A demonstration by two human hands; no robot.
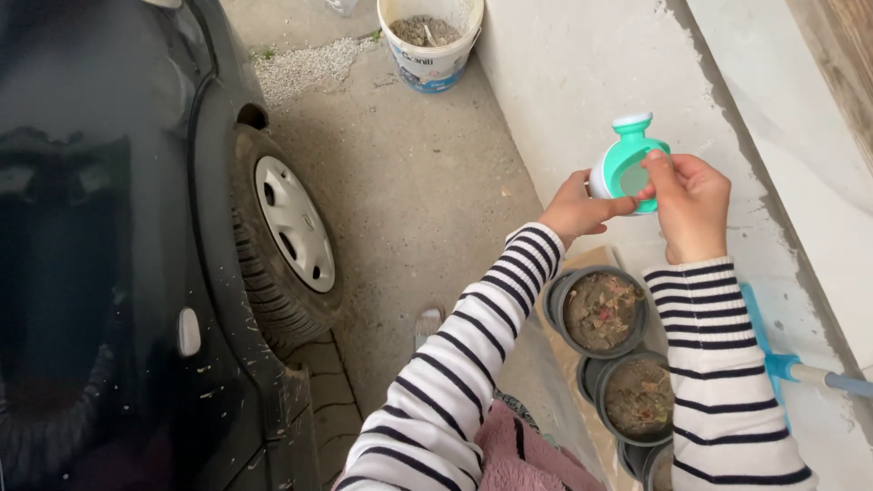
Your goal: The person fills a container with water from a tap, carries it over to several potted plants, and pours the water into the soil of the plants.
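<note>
Teal-and-white container [627, 168] held by both hands above pots [604, 311].

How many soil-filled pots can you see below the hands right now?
3. One round dark plastic pot of soil sits under the left hand, a second just nearer, and a third is cut off at the bottom edge; more may be hidden.

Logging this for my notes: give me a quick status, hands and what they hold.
Left hand and right hand both grip the teal and white container, raised above the pots of soil. Nothing between hands and pots.
</note>
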